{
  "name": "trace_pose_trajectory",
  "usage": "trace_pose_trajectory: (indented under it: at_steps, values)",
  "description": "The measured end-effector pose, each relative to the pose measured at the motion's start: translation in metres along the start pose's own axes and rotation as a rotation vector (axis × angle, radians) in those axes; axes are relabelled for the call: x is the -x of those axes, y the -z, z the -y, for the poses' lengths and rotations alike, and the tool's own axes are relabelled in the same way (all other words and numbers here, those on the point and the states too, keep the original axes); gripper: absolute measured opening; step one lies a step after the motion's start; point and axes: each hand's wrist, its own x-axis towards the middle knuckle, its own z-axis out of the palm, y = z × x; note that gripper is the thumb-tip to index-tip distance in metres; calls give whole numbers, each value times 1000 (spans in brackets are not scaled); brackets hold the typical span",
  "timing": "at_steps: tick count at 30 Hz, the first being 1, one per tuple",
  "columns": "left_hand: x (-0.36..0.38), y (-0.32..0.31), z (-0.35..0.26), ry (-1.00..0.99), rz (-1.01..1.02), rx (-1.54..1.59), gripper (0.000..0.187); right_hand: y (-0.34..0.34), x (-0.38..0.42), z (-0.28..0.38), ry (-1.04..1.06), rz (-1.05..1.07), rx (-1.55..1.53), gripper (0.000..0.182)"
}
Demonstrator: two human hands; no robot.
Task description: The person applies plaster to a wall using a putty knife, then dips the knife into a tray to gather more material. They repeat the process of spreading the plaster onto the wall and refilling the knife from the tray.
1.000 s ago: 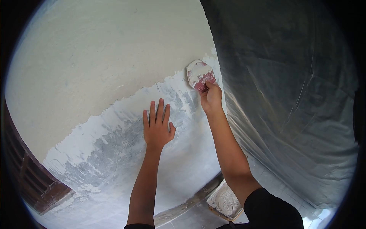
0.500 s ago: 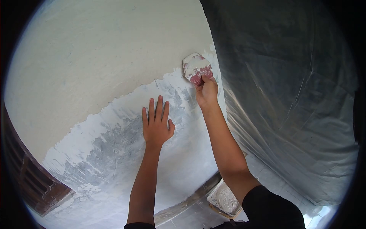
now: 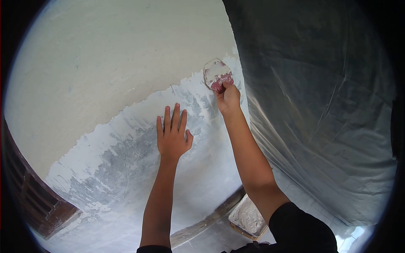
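My left hand [image 3: 172, 137] lies flat on the wall [image 3: 114, 59], fingers spread, over the patchy grey and white lower area. In my right hand [image 3: 228, 99] is a red plastic scraper [image 3: 223, 80], gripped at its lower edge with the thumb on its face. White paste smears much of the scraper. It is held against the wall, or very close to it, near the right edge and along the ragged border between the cream coat above and the whiter area below.
A tub of white paste [image 3: 249, 217] stands on the tiled floor [image 3: 206, 238] below my right arm. Plastic sheeting [image 3: 312, 105] hangs along the right side. At lower left is a dark brown slatted wooden frame [image 3: 36, 198].
The scraper has tilted slightly, its face turning more edge-on, and shifted a little to the right. My left hand stays in nearly the same place.
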Motion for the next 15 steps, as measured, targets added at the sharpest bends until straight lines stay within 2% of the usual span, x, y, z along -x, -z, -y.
trace_pose_trajectory:
  at_steps: [2, 3, 8, 10, 11, 12, 14, 15]
  values:
    - [0, -1, 1, 0, -11, -3, 66, 11, 1, 4, -68, -178, 25, 27]
    - [0, -2, 1, 1, -20, -11, 63, 14, 8, 10, -69, -192, 30, 27]
    - [0, -2, 0, 0, -19, -17, 61, 0, 40, 31, -47, -104, -99, 26]
    - [0, -2, 1, 2, -18, -13, 61, -16, 53, 34, 510, 57, 335, 24]
    - [-1, -2, 2, 5, -21, -17, 61, -24, 65, 40, 723, 93, 657, 33]
    - [-1, -2, 2, 1, -26, -19, 61, -24, 64, 37, 723, 97, 657, 33]
    - [0, -2, 1, -2, -30, -18, 61, -19, 58, 28, 1291, 287, 1183, 40]
    - [0, -1, 1, -2, -26, -8, 61, -15, 54, 21, 1355, 359, 1248, 53]
